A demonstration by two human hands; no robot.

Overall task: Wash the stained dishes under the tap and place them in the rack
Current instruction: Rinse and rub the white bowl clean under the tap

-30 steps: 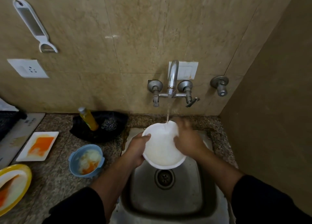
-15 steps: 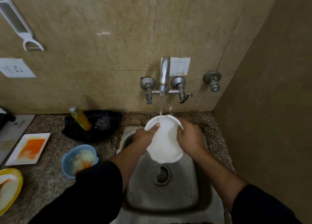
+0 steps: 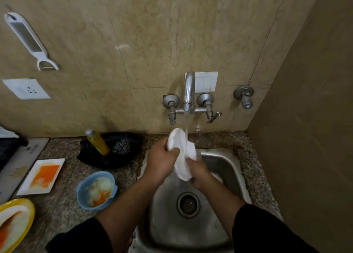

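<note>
You hold the white dish point(image 3: 184, 165) tilted almost on edge straight below the tap point(image 3: 189, 90), with the running water striking its upper part. Your left hand point(image 3: 160, 163) curls round its left rim. Your right hand point(image 3: 198, 171) grips its lower right edge, so the dish sits between your hands.

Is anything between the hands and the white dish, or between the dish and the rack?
Nothing: the left hand and right hand both grip the white dish under the running tap. No rack is in view, so that path cannot be judged.
</note>
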